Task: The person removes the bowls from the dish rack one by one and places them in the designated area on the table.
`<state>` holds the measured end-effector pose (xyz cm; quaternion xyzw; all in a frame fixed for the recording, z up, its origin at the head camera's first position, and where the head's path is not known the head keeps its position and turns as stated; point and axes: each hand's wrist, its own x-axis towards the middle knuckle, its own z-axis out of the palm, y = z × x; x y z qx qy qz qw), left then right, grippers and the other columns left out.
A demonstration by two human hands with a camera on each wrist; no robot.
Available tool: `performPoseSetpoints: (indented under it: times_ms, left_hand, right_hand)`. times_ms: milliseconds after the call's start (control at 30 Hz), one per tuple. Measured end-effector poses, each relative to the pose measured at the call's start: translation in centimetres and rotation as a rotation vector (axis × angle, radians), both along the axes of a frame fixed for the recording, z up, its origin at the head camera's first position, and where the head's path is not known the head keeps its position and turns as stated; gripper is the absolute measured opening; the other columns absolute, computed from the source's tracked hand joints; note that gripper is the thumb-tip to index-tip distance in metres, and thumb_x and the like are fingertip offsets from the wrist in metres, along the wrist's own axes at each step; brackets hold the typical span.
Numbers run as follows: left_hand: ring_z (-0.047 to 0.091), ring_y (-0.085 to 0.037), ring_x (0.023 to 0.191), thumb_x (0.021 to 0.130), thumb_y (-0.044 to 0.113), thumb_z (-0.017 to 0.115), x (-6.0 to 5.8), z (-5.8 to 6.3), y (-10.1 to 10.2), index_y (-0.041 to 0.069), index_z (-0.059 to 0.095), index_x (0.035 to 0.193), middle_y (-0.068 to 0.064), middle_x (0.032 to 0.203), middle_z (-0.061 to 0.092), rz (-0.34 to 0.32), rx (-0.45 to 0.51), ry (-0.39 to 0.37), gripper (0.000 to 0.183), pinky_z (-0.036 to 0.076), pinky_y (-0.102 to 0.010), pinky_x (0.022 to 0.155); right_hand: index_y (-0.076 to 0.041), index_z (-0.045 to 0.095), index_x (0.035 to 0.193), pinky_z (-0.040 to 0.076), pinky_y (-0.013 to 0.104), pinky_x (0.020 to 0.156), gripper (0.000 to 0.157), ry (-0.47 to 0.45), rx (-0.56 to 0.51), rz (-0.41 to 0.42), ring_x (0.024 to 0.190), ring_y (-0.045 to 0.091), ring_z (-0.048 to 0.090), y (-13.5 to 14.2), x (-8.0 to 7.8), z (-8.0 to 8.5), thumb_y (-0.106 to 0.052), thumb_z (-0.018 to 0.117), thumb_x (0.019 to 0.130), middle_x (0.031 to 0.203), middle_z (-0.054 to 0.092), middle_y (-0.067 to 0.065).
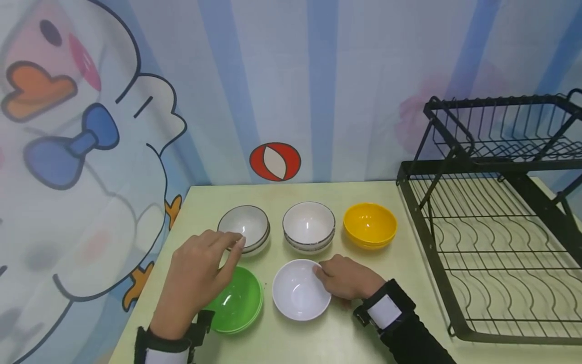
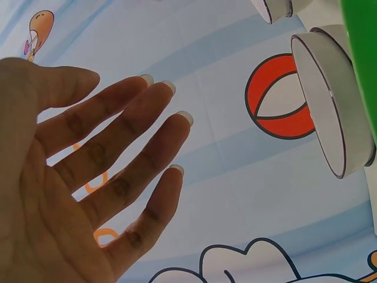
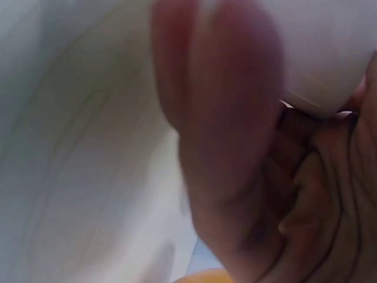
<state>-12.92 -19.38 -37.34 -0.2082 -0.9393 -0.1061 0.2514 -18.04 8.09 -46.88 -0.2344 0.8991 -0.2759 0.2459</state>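
Note:
My right hand [image 1: 347, 278] pinches the right edge of a plain white bowl [image 1: 302, 290], thumb over the rim and the other fingers outside. Close up in the right wrist view, that bowl [image 3: 327, 53] lies against the fingers. Over the left part of the table is my left hand [image 1: 200, 275], holding nothing; its fingers look loosely extended and apart in the left wrist view. Below it are stacked green bowls [image 1: 241, 303], partly covered by the hand and wrist. Its fingertips overlap the near rim of the dark-rimmed white bowls [image 1: 243, 222] in the head view.
Behind the plain white bowl stands another stack of dark-rimmed white bowls [image 1: 309, 222], with stacked yellow bowls [image 1: 370, 222] to its right. A black two-tier dish rack [image 1: 427, 242] takes up the table's right side. A printed cloth [image 1: 282, 76] hangs along the back and left.

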Motion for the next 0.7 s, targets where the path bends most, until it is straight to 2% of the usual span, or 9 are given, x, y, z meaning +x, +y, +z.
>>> performPoseSetpoints:
  times_ms: [267, 433, 533, 600, 633, 700]
  left_hand:
    - [0.062, -0.019, 0.078, 0.091, 0.029, 0.057, -0.1, -0.5, 0.2, 0.013, 0.072, 0.095, -0.004, 0.088, 0.071, -0.013, 0.001, -0.025, 0.022, 0.054, -0.038, 0.061]
    - [0.062, -0.019, 0.084, 0.091, 0.029, 0.058, -0.1, -0.8, 0.4, 0.012, 0.07, 0.101, -0.004, 0.094, 0.071, -0.031, 0.001, -0.038, 0.022, 0.054, -0.04, 0.065]
    - [0.06, -0.024, 0.096, 0.092, 0.032, 0.057, 0.3, -1.0, 0.5, 0.01, 0.062, 0.118, -0.007, 0.111, 0.067, -0.017, 0.014, -0.066, 0.034, 0.053, -0.045, 0.075]
    - [0.052, -0.026, 0.113, 0.095, 0.037, 0.052, 0.6, -1.4, 0.6, 0.009, 0.049, 0.134, -0.01, 0.13, 0.056, -0.007, 0.003, -0.121, 0.048, 0.049, -0.049, 0.086]
    - [0.044, -0.027, 0.122, 0.096, 0.04, 0.047, 0.7, -1.7, 0.8, 0.009, 0.04, 0.141, -0.011, 0.139, 0.048, -0.008, -0.013, -0.16, 0.055, 0.045, -0.051, 0.093]
    - [0.023, -0.025, 0.136, 0.098, 0.048, 0.037, 0.9, -2.3, 1.3, 0.011, 0.022, 0.149, -0.009, 0.152, 0.029, -0.011, -0.061, -0.254, 0.064, 0.033, -0.051, 0.105]
  right_hand:
    - [-0.017, 0.062, 0.089, 0.041, 0.029, 0.043, 0.038, 0.074, 0.057, -0.01, 0.043, 0.015, 0.05, 0.6, 0.0, 0.3, -0.047, 0.04, 0.098, 0.054, 0.052, -0.001]
    - [-0.016, 0.066, 0.088, 0.041, 0.028, 0.047, 0.04, 0.25, 0.078, -0.032, 0.049, 0.01, 0.047, 1.3, -0.2, 0.8, -0.045, 0.04, 0.098, 0.056, 0.049, -0.004]
    - [-0.016, 0.063, 0.082, 0.036, 0.027, 0.046, 0.035, 0.396, 0.069, -0.099, 0.049, 0.011, 0.044, 2.0, -0.2, 1.3, -0.04, 0.043, 0.098, 0.054, 0.043, -0.004]
    - [-0.017, 0.058, 0.08, 0.036, 0.027, 0.045, 0.032, 0.499, 0.046, -0.16, 0.051, 0.012, 0.044, 2.4, 0.2, 1.6, -0.04, 0.045, 0.098, 0.058, 0.045, -0.003]
    - [-0.015, 0.059, 0.084, 0.04, 0.029, 0.047, 0.032, 0.554, 0.028, -0.186, 0.056, 0.013, 0.048, 2.7, 0.4, 1.8, -0.041, 0.046, 0.097, 0.064, 0.051, -0.001]
    - [-0.013, 0.061, 0.099, 0.05, 0.035, 0.058, 0.035, 0.653, 0.006, -0.216, 0.074, 0.019, 0.056, 3.2, 0.9, 2.0, -0.044, 0.045, 0.097, 0.089, 0.061, 0.004]
